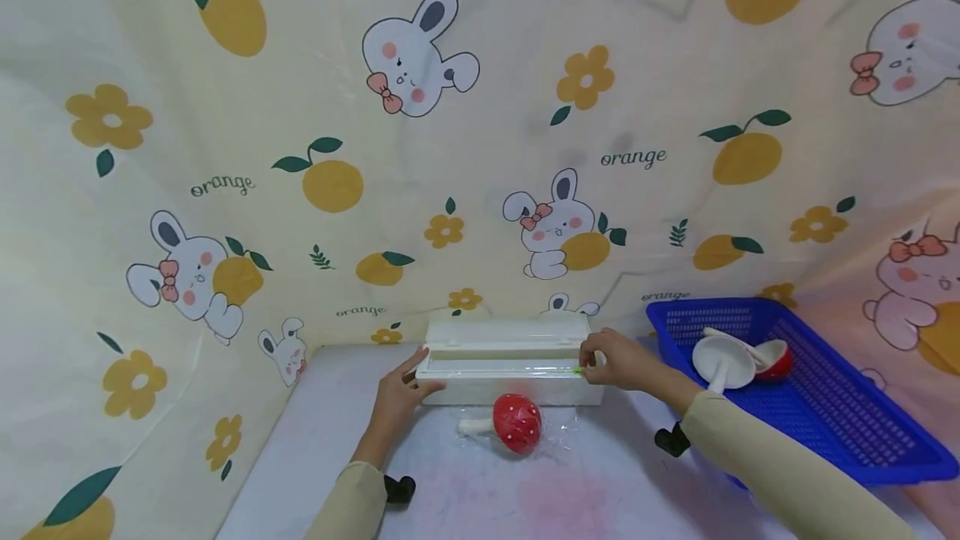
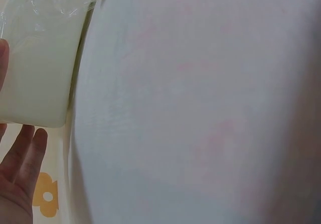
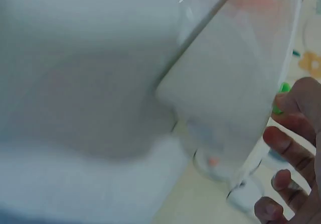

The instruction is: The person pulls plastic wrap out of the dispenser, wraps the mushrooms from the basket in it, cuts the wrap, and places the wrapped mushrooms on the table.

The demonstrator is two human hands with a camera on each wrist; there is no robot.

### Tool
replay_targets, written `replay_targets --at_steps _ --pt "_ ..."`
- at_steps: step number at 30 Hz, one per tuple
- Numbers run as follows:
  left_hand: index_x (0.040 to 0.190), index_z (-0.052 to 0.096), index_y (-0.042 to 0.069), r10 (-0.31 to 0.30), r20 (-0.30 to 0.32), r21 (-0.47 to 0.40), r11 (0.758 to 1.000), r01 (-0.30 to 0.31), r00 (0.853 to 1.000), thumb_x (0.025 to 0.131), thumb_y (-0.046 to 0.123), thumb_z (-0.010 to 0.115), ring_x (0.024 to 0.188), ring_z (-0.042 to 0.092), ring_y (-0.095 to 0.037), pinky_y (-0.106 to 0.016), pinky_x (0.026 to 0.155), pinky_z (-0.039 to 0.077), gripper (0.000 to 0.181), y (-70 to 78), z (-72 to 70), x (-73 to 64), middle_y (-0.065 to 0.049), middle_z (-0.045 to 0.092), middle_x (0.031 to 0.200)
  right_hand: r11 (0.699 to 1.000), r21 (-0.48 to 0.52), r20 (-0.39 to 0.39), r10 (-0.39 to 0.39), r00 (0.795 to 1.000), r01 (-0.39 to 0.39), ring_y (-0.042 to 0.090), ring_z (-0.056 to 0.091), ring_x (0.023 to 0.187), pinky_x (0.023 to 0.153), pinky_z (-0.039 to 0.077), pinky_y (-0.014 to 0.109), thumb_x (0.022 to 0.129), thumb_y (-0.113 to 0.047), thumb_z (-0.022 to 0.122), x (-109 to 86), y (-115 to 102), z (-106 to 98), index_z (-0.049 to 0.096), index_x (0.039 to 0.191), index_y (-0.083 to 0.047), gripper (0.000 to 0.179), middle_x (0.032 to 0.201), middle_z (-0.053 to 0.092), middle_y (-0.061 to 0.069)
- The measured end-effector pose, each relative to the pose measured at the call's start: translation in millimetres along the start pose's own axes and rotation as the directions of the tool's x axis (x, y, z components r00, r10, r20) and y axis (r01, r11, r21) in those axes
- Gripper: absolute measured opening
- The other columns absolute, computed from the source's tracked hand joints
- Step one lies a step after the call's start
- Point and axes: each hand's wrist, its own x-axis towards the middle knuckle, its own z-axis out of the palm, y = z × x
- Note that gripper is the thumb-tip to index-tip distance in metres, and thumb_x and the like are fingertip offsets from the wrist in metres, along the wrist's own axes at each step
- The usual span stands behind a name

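A white cling film dispenser box (image 1: 517,392) stands on the table with its lid raised. My left hand (image 1: 397,398) grips its left end, thumb on the front; in the left wrist view the fingers (image 2: 31,156) reach past that end. At the box's right end, my right hand (image 1: 618,361) pinches a small green slide cutter (image 3: 285,88) on the front edge. Clear film (image 1: 558,432) lies before the box, about a red ladle (image 1: 517,423) with white dots and a white handle. The ladle's bowl is face down, its handle pointing left.
To the right stands a blue plastic basket (image 1: 832,432) holding a white ladle (image 1: 723,361) and a red-and-white one (image 1: 776,361). A patterned curtain (image 1: 480,140) hangs behind and beside the white-covered table (image 1: 300,457).
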Motion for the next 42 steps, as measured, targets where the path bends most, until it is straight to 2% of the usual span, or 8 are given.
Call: replay_targets --at_steps 8,16,20,23,26,31,36,42 --pt "0.156 0.057 0.025 0.018 0.0 -0.004 1.0 -0.018 1.0 0.083 0.036 0.092 0.14 0.059 -0.035 -0.037 0.1 0.059 0.083 1.2 2.5 -4.1 -0.005 0.042 0.169 0.996 0.005 0.01 -0.084 0.996 0.084 0.023 0.057 0.084 0.07 0.044 0.03 0.087 -0.015 0.085 -12.8 16.6 -9.0 0.064 0.083 -0.025 0.024 0.083 0.059 -0.009" --pt "0.157 0.056 0.025 0.013 -0.005 0.0 1.0 -0.013 1.0 0.083 0.034 0.092 0.14 0.059 -0.035 -0.037 0.1 0.059 0.083 8.7 1.6 -4.0 -0.002 0.042 0.169 0.999 0.023 0.039 -0.043 0.998 0.042 0.013 0.053 0.079 0.067 0.042 0.029 0.084 -0.01 0.084 -17.6 17.8 -20.3 0.065 0.084 -0.021 0.022 0.083 0.062 -0.005" --pt "0.159 0.054 0.026 0.0 0.012 0.008 1.0 0.0 1.0 0.084 0.036 0.091 0.144 0.055 -0.036 -0.044 0.108 0.054 0.084 9.4 0.5 -2.9 0.0 0.038 0.171 0.999 0.028 0.069 0.019 0.997 -0.021 0.015 0.055 0.079 0.067 0.044 0.028 0.09 -0.011 0.081 -18.4 12.0 -19.5 0.065 0.09 -0.019 0.018 0.085 0.062 -0.006" --pt "0.161 0.051 0.025 0.0 0.026 0.054 0.999 -0.001 1.0 0.087 0.036 0.09 0.146 0.053 -0.036 -0.048 0.115 0.049 0.085 8.8 0.4 -3.6 -0.001 0.037 0.172 0.997 0.004 0.08 0.082 0.993 -0.082 0.016 0.058 0.081 0.07 0.048 0.03 0.094 -0.013 0.079 -21.4 2.4 -18.3 0.067 0.096 -0.019 0.014 0.089 0.063 -0.007" --pt "0.162 0.049 0.021 0.02 0.033 0.129 0.991 -0.024 0.999 0.089 0.035 0.089 0.152 0.045 -0.036 -0.052 0.119 0.044 0.084 11.0 0.2 -4.7 -0.005 0.037 0.172 0.995 -0.062 0.023 0.081 0.996 -0.079 0.016 0.058 0.082 0.068 0.05 0.03 0.095 -0.018 0.08 -24.3 -4.0 -13.4 0.069 0.103 -0.018 0.014 0.094 0.065 -0.005" --pt "0.158 0.053 0.017 0.123 0.017 0.267 0.956 -0.123 0.992 0.092 0.036 0.087 0.154 0.036 -0.044 -0.062 0.121 0.037 0.077 14.3 -0.6 -6.2 -0.015 0.038 0.17 0.984 -0.168 -0.054 0.05 0.997 -0.058 0.015 0.057 0.085 0.069 0.055 0.033 0.09 -0.031 0.089 -20.2 -10.5 -2.1 0.071 0.106 -0.023 0.025 0.102 0.066 -0.004" --pt "0.147 0.063 0.015 0.313 -0.002 0.315 0.902 -0.296 0.95 0.091 0.026 0.088 0.145 0.04 -0.047 -0.066 0.114 0.042 0.062 15.8 2.4 -13.3 -0.018 0.043 0.164 0.982 -0.187 -0.093 -0.021 0.995 0.004 0.014 0.057 0.086 0.072 0.056 0.034 0.088 -0.025 0.092 -18.4 -17.0 6.9 0.073 0.098 -0.025 0.022 0.099 0.065 -0.005" --pt "0.117 0.077 0.02 0.5 0.008 0.415 0.786 -0.458 0.866 0.092 0.021 0.088 0.14 0.045 -0.044 -0.063 0.113 0.042 0.028 21.2 3.2 -24.4 -0.014 0.051 0.157 0.977 -0.199 -0.184 -0.107 0.977 0.069 0.013 0.058 0.087 0.072 0.057 0.03 0.085 -0.013 0.093 -23.9 -22.2 14.5 0.075 0.09 -0.024 0.022 0.1 0.064 -0.007"
